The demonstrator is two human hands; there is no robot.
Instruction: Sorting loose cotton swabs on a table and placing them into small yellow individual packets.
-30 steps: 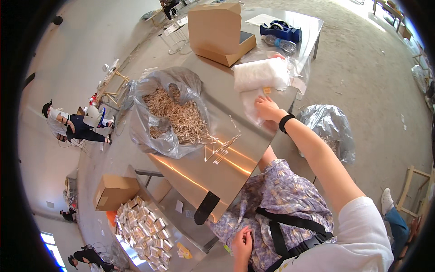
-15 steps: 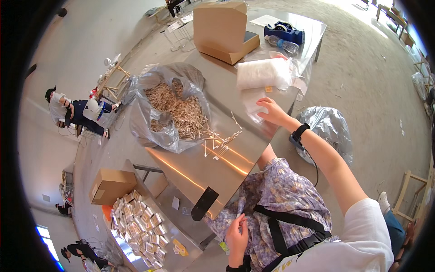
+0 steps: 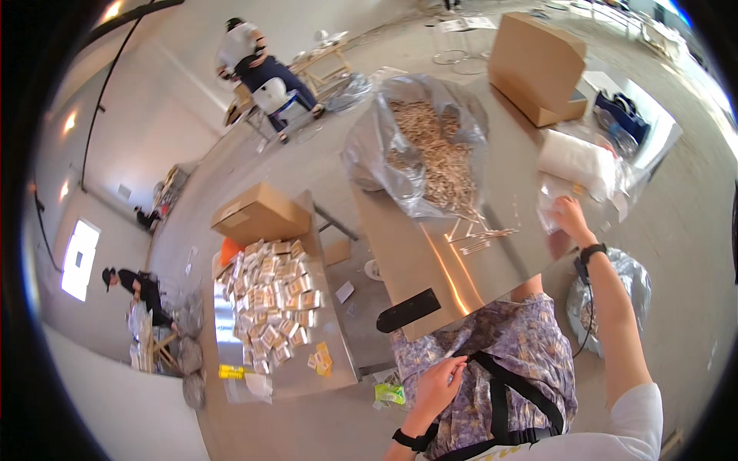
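My right hand (image 3: 570, 218) reaches over the right edge of the metal table, its slightly bent fingers apart at a flat clear plastic bag (image 3: 547, 187). Just beyond it lies a thick white stack of plastic bags (image 3: 578, 163). My left hand (image 3: 440, 383) is held above my lap with its fingers curled together; whatever is between them is too small to make out. Ahead, a large grey plastic bag (image 3: 369, 157) stands open, full of cotton swabs (image 3: 438, 146). Several loose cotton swabs (image 3: 477, 244) lie on the metal table (image 3: 411, 265) near its front.
A cardboard box (image 3: 536, 73) and a blue tape dispenser (image 3: 621, 115) stand at the far end. On the lower left table are many small packs (image 3: 273, 296) and another cardboard box (image 3: 260, 215). A silvery plastic bag (image 3: 626, 288) sits on the floor at right. Other people are farther off.
My view has swung left, so the tables appear farther right and more of the pack-covered table shows. My right hand stays by the clear bag; my left hand stays above my lap.
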